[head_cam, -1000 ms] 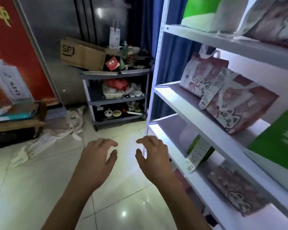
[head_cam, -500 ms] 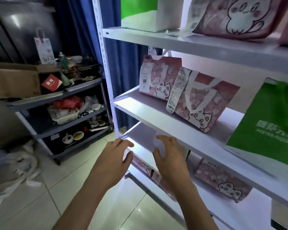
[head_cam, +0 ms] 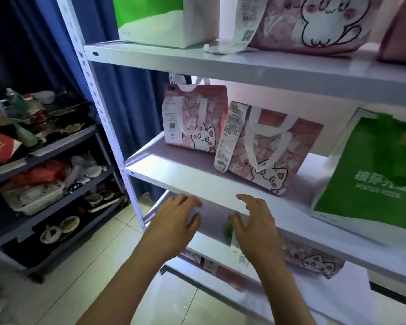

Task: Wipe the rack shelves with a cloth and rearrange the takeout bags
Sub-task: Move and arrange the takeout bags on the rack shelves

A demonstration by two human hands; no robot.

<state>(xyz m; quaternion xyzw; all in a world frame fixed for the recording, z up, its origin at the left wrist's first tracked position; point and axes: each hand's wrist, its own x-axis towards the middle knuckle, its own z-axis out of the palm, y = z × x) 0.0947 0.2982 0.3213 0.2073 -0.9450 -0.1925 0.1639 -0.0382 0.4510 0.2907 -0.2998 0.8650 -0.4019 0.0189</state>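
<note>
Takeout bags sit just above and beyond your empty, loose-fingered left hand [head_cam: 174, 221] and right hand [head_cam: 256, 221], nearest the pink cat bag [head_cam: 267, 151], probably so you can clear the middle shelf [head_cam: 174, 174].

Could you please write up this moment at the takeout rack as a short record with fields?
setting: white metal rack beside a blue curtain
middle shelf: two pink cat-print bags, left one upright, right one leaning back; green bag at right
top shelf: green-and-white bag, pink cat bag
lower shelf: pink cat bag lying flat
left hand: empty, fingers spread, near the shelf edge
right hand: empty, fingers loosely curled
cloth: none in view
</note>
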